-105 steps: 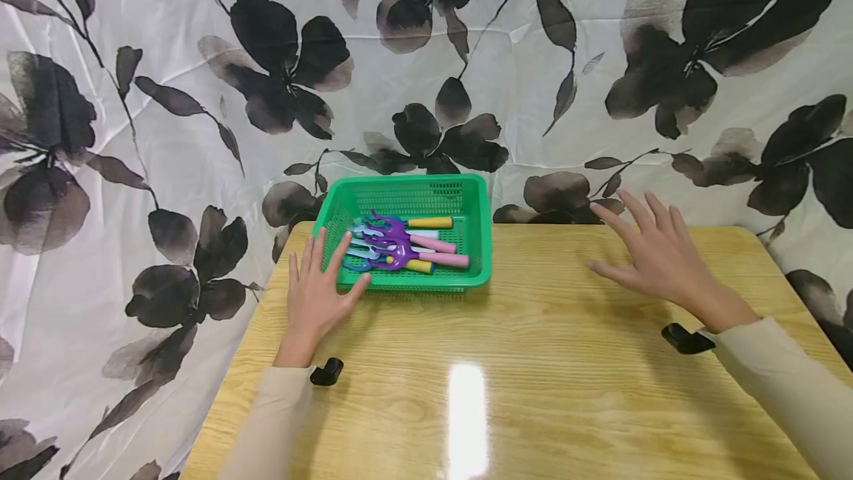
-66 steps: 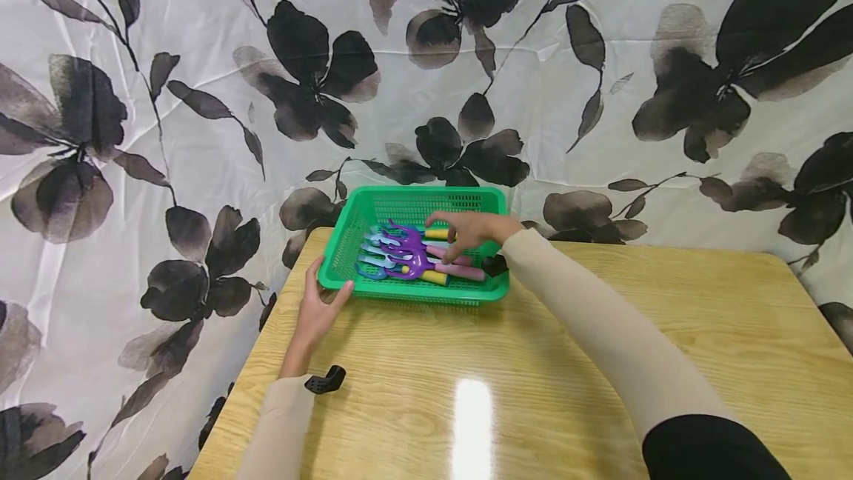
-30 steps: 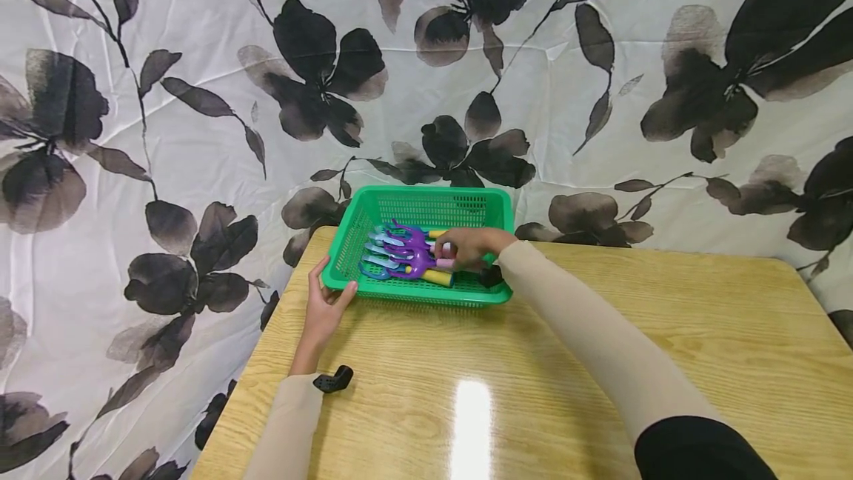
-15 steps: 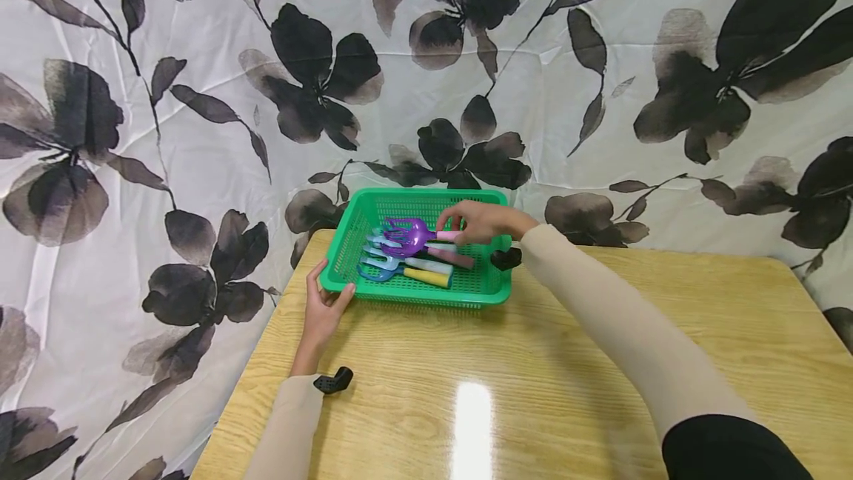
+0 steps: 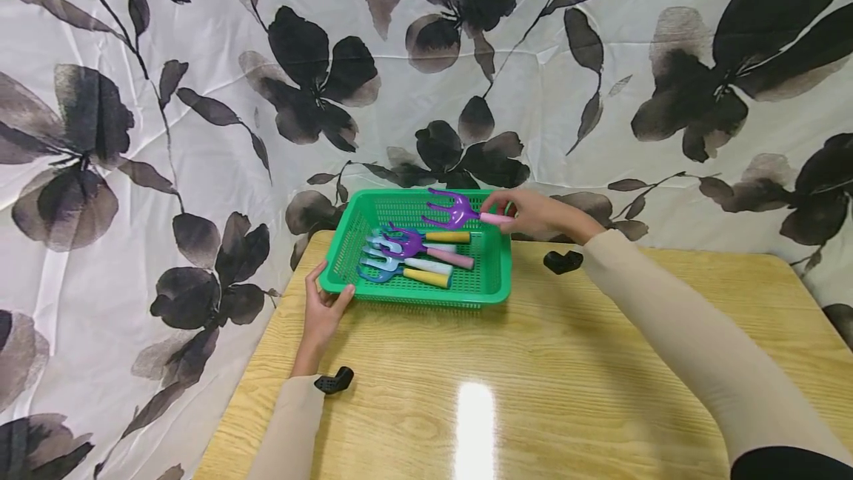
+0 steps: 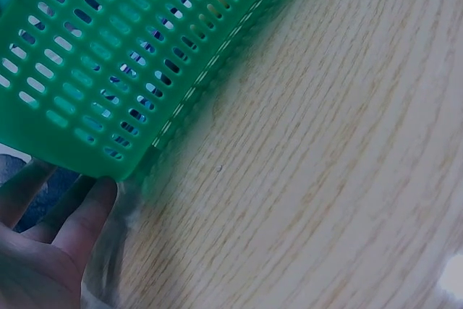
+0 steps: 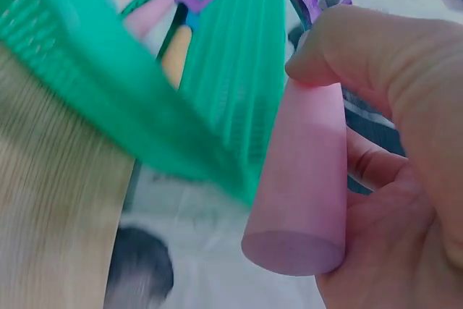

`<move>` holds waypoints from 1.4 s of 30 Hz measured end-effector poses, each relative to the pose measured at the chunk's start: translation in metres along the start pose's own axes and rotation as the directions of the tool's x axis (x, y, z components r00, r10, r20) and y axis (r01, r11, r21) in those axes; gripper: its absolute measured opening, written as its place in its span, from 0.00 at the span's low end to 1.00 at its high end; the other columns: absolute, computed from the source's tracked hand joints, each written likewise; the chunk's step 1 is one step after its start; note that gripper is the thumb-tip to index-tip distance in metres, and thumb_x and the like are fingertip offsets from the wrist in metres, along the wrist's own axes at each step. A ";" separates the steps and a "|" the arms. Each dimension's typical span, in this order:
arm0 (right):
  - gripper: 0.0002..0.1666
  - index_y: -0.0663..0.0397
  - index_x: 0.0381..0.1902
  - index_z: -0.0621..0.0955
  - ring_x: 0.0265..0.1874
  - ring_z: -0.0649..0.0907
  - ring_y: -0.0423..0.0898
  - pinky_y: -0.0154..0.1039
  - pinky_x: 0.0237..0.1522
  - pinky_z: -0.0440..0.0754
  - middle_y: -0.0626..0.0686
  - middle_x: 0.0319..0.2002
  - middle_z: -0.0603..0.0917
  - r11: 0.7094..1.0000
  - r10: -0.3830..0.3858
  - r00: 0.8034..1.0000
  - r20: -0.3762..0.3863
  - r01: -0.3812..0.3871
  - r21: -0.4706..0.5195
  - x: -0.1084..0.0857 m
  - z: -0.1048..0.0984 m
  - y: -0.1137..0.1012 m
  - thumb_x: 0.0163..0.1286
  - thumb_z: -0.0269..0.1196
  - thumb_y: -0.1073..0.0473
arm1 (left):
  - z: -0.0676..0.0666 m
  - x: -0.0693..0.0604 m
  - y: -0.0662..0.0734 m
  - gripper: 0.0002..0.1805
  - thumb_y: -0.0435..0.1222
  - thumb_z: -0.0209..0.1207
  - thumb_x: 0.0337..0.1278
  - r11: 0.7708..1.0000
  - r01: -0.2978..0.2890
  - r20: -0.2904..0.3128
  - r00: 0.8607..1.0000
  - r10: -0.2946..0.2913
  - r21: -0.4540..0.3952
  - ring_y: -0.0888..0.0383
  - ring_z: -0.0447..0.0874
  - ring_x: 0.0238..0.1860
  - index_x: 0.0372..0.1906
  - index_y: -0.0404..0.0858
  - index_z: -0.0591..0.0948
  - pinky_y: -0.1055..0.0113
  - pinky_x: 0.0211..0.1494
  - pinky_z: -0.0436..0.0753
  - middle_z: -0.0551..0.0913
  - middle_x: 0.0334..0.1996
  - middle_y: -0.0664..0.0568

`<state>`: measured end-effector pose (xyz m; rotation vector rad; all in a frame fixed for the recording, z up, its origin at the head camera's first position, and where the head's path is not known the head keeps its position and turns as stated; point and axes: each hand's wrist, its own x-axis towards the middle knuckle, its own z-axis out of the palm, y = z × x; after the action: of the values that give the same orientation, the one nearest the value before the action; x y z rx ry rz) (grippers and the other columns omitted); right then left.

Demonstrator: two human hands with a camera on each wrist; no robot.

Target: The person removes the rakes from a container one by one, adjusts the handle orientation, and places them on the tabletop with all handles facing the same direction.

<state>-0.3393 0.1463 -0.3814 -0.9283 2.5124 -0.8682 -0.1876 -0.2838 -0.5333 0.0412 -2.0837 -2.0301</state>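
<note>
My right hand (image 5: 536,212) pinches the pink handle of a purple hand rake (image 5: 458,211), held above the back right of the green basket (image 5: 498,272). In the right wrist view, thumb and fingers grip that pink handle (image 7: 304,171), its tines pointing away. My left hand (image 5: 323,317) holds the basket's front left corner, thumb at the front and fingers along the left side. Inside the basket lie a second purple hand rake (image 5: 409,245) with a pink handle, light blue forks (image 5: 386,261) with whitish handles, and blue tools with yellow handles (image 5: 428,278).
The basket stands at the back left of a wooden table (image 5: 566,361). A white cloth with dark flowers (image 5: 580,132) hangs behind the table. Wood surface extends in front of the basket and to its right.
My right hand reached into the basket, took hold of a purple hand rake and lifted it up and rightward. My left hand moved onto the basket's corner and stays there.
</note>
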 end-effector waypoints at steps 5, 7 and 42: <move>0.23 0.52 0.61 0.80 0.39 0.80 0.53 0.45 0.39 0.80 0.57 0.43 0.81 1.000 -0.009 0.996 -0.087 0.009 0.004 -0.033 -0.010 0.020 0.69 0.64 0.68 | 0.000 0.000 0.005 0.43 0.29 0.63 0.70 0.999 0.038 -0.002 0.999 -0.038 -0.032 0.62 0.82 0.52 0.80 0.48 0.52 0.75 0.51 0.81 0.73 0.66 0.29; 0.22 0.54 0.59 0.80 0.35 0.78 0.52 0.42 0.37 0.78 0.57 0.40 0.81 1.000 -0.025 0.991 -0.128 0.027 0.012 -0.048 -0.012 0.029 0.67 0.66 0.70 | 0.001 -0.001 0.011 0.43 0.28 0.62 0.69 0.998 0.049 0.005 0.999 -0.049 -0.034 0.63 0.81 0.52 0.80 0.46 0.52 0.75 0.51 0.81 0.72 0.67 0.28; 0.24 0.68 0.62 0.76 0.36 0.79 0.47 0.34 0.26 0.78 0.65 0.40 0.81 0.924 0.360 0.779 -0.513 -0.375 0.079 -0.267 0.046 0.150 0.73 0.66 0.63 | 0.004 -0.005 0.001 0.41 0.31 0.58 0.75 0.999 0.010 0.017 1.000 -0.009 -0.033 0.41 0.68 0.70 0.81 0.50 0.49 0.77 0.57 0.78 0.66 0.73 0.36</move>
<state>-0.1920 0.3960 -0.4888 -0.1781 3.0145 -1.0583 -0.1839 -0.2786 -0.5334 0.0283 -2.0629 -2.0774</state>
